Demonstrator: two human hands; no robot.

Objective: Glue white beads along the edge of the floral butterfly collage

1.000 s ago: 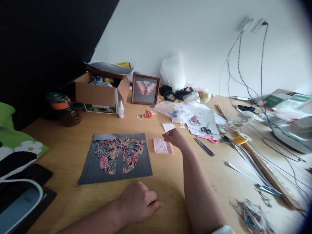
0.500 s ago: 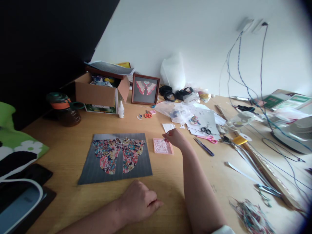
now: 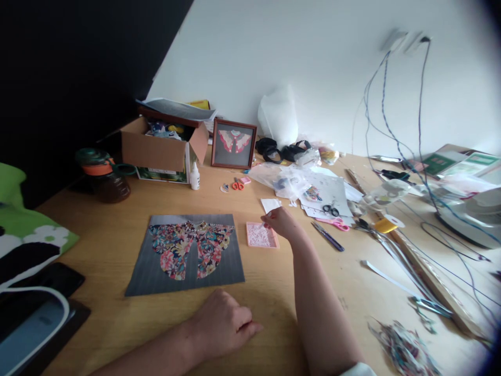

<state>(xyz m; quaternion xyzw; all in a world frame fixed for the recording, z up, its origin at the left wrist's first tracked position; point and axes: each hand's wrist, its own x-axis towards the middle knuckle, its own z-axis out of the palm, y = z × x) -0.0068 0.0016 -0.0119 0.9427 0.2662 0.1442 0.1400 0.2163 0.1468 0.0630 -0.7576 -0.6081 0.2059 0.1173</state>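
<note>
A grey fabric square (image 3: pixel 187 255) with a flowered butterfly shape lies flat on the wooden table (image 3: pixel 117 230). To its right sits a small pink tray (image 3: pixel 261 235) of tiny white beads. My right hand (image 3: pixel 282 221) reaches over the tray's far right corner, fingers pinched together at the beads; what they pinch is too small to see. My left hand (image 3: pixel 224 321) rests on the table below the fabric, fingers curled loosely, nothing visible in it.
A cardboard box (image 3: pixel 162 148), glue bottle (image 3: pixel 194 176), framed butterfly picture (image 3: pixel 234 143) and dark jar (image 3: pixel 105 175) stand at the back left. Scissors (image 3: pixel 335 223), a pen (image 3: pixel 327 236), papers and plastic bags crowd the middle right. Cables and an iron (image 3: pixel 472 214) lie far right.
</note>
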